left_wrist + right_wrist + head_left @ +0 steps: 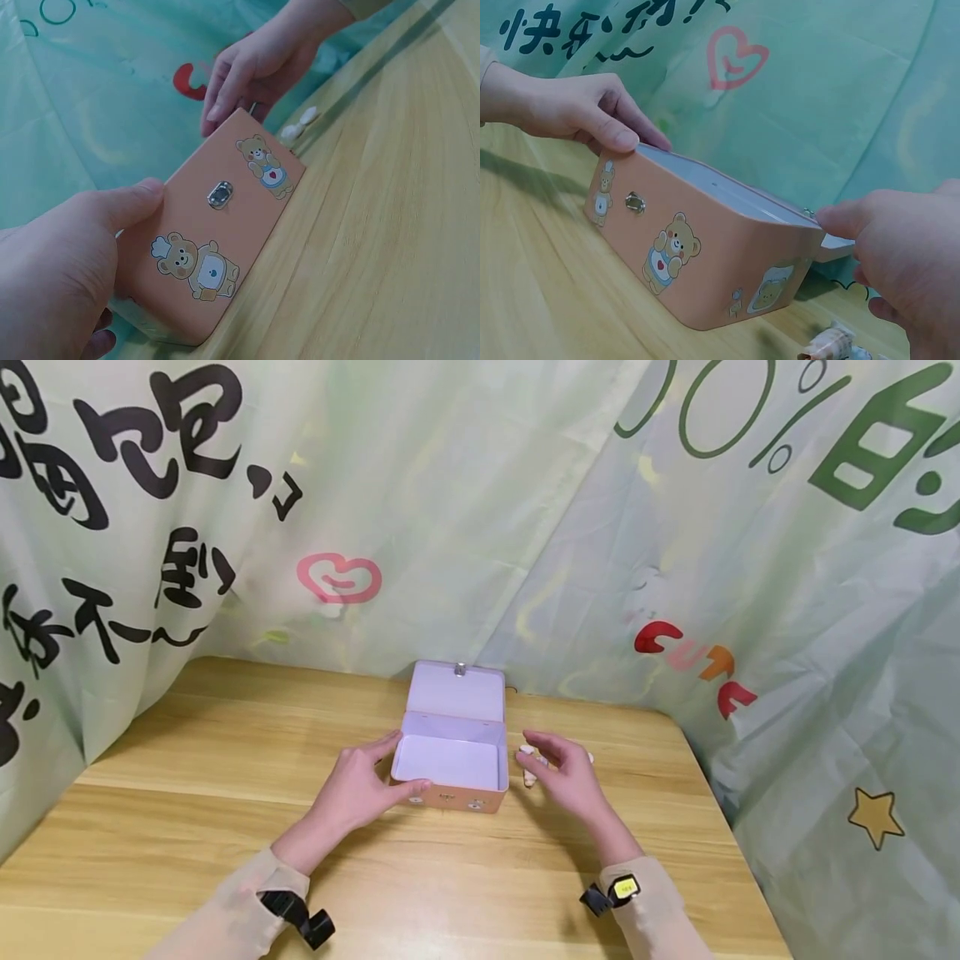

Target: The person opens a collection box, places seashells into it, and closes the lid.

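orange box (461, 802) is sitting mid-way across the table (420, 885), toward its far edge, lid (456, 693) leaning open. left hand (358, 787) is gripping its left wall. right hand (567, 777) is hovering by small pieces (530, 777); can't tell if it's pinching any. risk: low knuckles scattering pieces, or a right-side bump pivoting the box.

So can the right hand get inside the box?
Probably yes: the right hand is just beside the box, the lid is open and nothing covers the opening. The left hand grips the left end, so it shouldn't block the way.
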Demonstrator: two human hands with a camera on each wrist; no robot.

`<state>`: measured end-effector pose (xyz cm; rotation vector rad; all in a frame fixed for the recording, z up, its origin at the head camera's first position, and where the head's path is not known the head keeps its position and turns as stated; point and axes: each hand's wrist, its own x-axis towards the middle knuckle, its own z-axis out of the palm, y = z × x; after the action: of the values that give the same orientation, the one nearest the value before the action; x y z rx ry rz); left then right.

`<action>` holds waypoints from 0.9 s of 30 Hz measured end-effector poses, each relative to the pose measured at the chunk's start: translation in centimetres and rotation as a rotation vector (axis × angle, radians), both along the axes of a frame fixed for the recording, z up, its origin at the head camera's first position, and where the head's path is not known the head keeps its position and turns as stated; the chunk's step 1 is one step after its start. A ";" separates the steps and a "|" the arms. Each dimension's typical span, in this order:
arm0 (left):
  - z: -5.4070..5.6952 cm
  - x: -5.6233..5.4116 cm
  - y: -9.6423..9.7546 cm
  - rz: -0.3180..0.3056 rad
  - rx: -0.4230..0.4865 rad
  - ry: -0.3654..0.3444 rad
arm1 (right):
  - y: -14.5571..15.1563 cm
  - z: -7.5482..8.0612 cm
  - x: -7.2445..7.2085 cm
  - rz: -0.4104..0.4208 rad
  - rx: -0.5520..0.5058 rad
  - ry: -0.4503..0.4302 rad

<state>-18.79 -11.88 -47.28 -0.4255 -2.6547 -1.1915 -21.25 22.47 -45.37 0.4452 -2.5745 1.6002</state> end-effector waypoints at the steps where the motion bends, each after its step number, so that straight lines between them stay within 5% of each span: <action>1: 0.0 0.0 0.0 0.000 0.000 0.004 | 0.0 0.0 0.0 0.003 0.001 0.002; 11: -0.1 0.0 -0.1 -0.004 -0.003 0.018 | 0.8 -0.6 0.7 0.023 0.023 0.015; 27: -0.4 0.0 -0.2 -0.007 0.047 0.007 | 1.5 -2.1 0.7 -0.007 0.197 0.034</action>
<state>-18.80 -12.10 -47.67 -0.4309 -2.6158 -1.2494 -20.59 24.00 -47.46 0.4732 -2.7162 1.3292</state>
